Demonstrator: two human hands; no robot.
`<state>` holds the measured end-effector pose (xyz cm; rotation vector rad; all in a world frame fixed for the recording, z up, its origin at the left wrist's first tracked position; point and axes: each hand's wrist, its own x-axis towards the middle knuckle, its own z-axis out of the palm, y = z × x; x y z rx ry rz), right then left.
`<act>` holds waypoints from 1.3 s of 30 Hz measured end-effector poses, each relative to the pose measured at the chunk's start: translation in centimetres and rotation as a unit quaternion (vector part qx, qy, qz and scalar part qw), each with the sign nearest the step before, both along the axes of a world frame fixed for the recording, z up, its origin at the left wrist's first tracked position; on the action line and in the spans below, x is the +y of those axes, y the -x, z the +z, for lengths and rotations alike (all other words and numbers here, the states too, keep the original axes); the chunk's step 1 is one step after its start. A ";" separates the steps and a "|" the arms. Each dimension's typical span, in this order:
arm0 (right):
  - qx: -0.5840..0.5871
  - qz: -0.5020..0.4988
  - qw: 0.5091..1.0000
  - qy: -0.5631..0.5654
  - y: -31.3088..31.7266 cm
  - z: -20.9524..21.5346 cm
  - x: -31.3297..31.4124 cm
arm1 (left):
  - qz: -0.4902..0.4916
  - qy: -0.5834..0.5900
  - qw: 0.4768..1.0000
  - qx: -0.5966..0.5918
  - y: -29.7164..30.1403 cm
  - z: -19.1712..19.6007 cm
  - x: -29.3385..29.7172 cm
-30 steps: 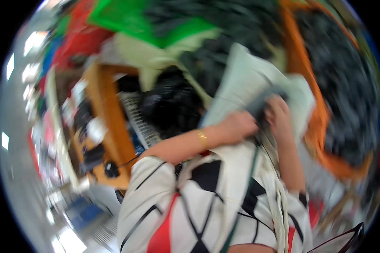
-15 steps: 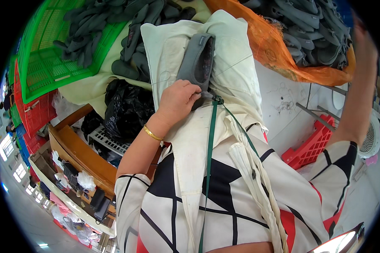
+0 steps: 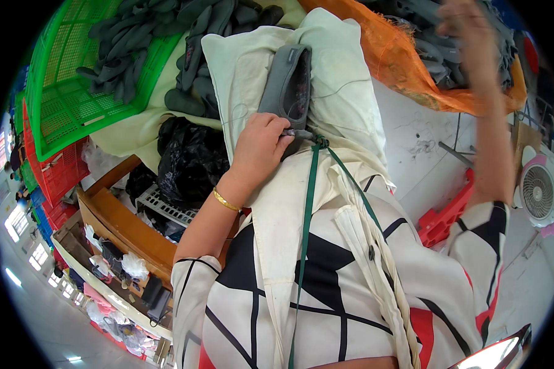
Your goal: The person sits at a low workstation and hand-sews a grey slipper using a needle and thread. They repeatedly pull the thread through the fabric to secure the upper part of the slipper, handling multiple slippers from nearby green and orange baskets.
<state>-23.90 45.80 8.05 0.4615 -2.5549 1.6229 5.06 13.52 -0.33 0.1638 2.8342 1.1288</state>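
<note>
a person looks down at their own lap, where a grey shoe [image 3: 277, 86] lies lengthwise on a plump, pale cushion [image 3: 349, 123]. the left hand [image 3: 260, 146] is closed around the shoe's near end, fingers bunched together just beside a dark knot in a green strap [image 3: 310, 203]. the right hand [image 3: 463, 21] is raised far out to the upper right, in front of an orange sack [image 3: 394, 64]; it is blurred, and i cannot tell how far its fingers are open or whether they hold anything.

the likeliest trouble is a slip: only one end of the shoe is gripped and the cushion is soft, so a sideways tug could swing it round. a thin thread [image 3: 349, 85] lies loosely over the cushion and might snag or tangle, perhaps on the knotted strap so close to the fingers. the outstretched arm could also brush the sack.

the shoe is slate grey, with a matte, felt-like outside. its long, narrow opening faces up and to the right, showing a darker, speckled lining with reddish flecks. a small dark label sits near the far end; the left hand covers much of the near end.
</note>
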 end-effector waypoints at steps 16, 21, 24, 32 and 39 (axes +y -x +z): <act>-0.174 0.329 0.920 -0.122 -22.1 -10.0 -12.2 | 0.065 0.005 0.997 0.052 -1.4 -1.7 -0.1; -0.153 0.304 0.933 -0.117 -23.3 -10.4 -12.3 | 0.069 0.007 0.995 0.066 -1.7 -2.2 -0.2; -0.160 0.295 0.935 -0.112 -23.4 -10.4 -12.4 | 0.071 0.007 0.995 0.069 -1.7 -2.4 -0.2; -0.174 0.301 0.931 -0.115 -23.2 -10.3 -12.5 | 0.070 0.010 0.995 0.069 -1.8 -2.5 -0.3; -0.176 0.301 0.930 -0.116 -23.0 -10.3 -12.7 | 0.072 0.013 0.994 0.078 -1.8 -2.7 -0.1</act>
